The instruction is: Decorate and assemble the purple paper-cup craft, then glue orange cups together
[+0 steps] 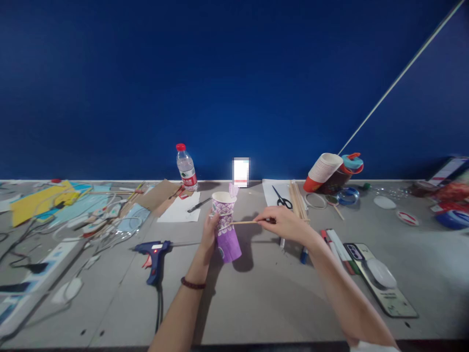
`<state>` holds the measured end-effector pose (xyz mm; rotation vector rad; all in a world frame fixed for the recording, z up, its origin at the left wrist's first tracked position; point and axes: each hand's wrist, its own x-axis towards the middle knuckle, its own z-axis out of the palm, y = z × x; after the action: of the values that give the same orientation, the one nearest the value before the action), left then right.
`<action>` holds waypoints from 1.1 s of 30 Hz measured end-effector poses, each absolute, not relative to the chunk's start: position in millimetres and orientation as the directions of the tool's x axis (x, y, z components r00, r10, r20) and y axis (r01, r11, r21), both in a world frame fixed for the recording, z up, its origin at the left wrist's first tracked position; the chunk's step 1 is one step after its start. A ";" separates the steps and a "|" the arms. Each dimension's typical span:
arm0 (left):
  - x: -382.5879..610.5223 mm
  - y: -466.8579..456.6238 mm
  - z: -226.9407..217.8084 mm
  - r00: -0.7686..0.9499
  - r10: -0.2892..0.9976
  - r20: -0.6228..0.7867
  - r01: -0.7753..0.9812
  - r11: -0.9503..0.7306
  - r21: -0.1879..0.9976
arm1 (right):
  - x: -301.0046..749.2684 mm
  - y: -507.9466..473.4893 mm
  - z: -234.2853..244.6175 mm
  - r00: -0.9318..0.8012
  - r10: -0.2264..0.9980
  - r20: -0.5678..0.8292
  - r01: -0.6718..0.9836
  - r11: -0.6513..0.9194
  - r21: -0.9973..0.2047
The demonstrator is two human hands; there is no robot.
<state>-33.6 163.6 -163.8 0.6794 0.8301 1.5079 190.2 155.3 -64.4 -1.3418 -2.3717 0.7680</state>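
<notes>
My left hand (210, 230) is closed around a purple-and-white patterned paper cup (224, 197), held above the table. Plain purple paper (230, 247) makes up its lower part, and a small striped strip (233, 190) stands up at the rim. Between the fingertips of my right hand (280, 222) is a thin wooden stick (244, 223), held level. Its far end meets the side of the cup; I cannot tell whether it goes into the wall. Left of the cup lies a blue glue gun (156, 256) with a lit red light.
A water bottle (186, 168), a craft knife (198, 206) and white paper (176, 211) are behind on the left. Scissors (283, 199), wooden sticks (297, 198) and stacked cups (324, 171) are behind on the right. A phone (399, 303) lies front right, a power strip (47, 278) far left.
</notes>
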 end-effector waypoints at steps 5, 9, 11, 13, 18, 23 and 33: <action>-33.7 164.0 -168.6 -0.154 0.987 0.050 -0.385 -0.106 0.917 | 190.5 151.3 -63.1 -0.495 0.868 0.038 0.732 0.440 -0.521; -33.6 162.3 -170.1 -0.232 0.963 0.140 -0.229 -0.194 0.954 | 185.0 143.4 -61.4 -0.463 0.882 0.092 0.787 0.456 -0.416; -34.0 162.6 -172.5 -0.265 0.952 0.153 -0.191 -0.207 0.960 | 181.2 139.9 -61.6 -0.462 0.879 0.120 0.803 0.471 -0.365; -34.6 163.7 -175.9 -0.285 0.946 0.156 -0.170 -0.210 0.963 | 177.4 137.3 -62.3 -0.457 0.877 0.149 0.811 0.480 -0.333; -35.2 165.9 -182.1 -0.387 0.903 0.186 -0.093 -0.239 0.967 | 168.2 135.5 -66.3 -0.433 0.890 0.142 0.819 0.455 -0.351; -34.0 164.0 -181.3 -0.402 0.884 0.237 -0.005 -0.261 0.965 | 164.6 140.6 -74.6 -0.426 0.899 0.097 0.786 0.421 -0.453; -39.8 159.0 -183.2 -0.466 0.671 0.576 0.284 -0.503 0.816 | 170.1 149.5 -77.4 -0.468 0.876 0.118 0.673 0.440 -0.594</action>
<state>-39.8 159.0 -183.2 1.4423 1.3877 2.0540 170.1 149.5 -77.4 -1.3097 -2.2865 0.6704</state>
